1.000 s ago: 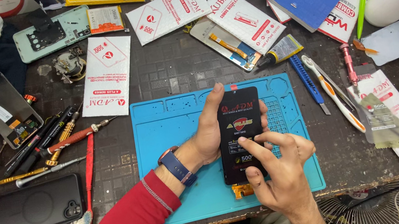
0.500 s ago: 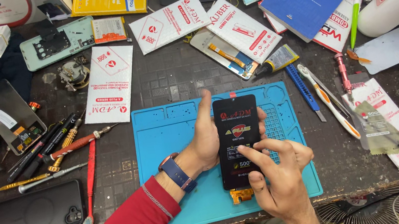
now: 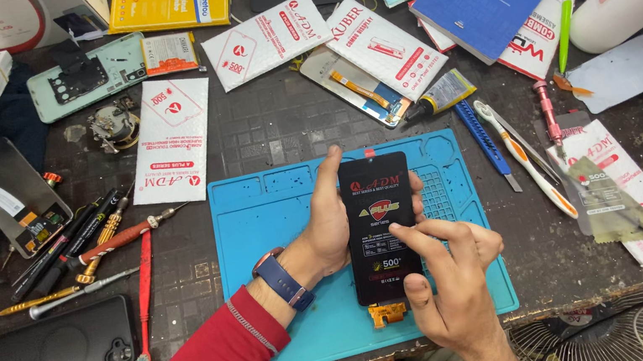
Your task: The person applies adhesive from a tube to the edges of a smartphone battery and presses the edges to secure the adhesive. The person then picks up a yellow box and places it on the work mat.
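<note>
Since the earlier frame, the black rectangular phone display panel has shifted slightly higher over the blue silicone repair mat on the table, lower centre of the frame. The left hand is closed around its left edge; the right hand presses thumb and forefinger onto its face. Judged from here, the orange flex ribbon dangling at the bottom could crease if pressure tilts the panel.

The left hand comes in from the lower left on a red-sleeved forearm with a blue watch at the wrist, thumb pointing up, fingers curled in a grip. The right hand rises from below, bare, index finger and thumb extended and pressing.
</note>
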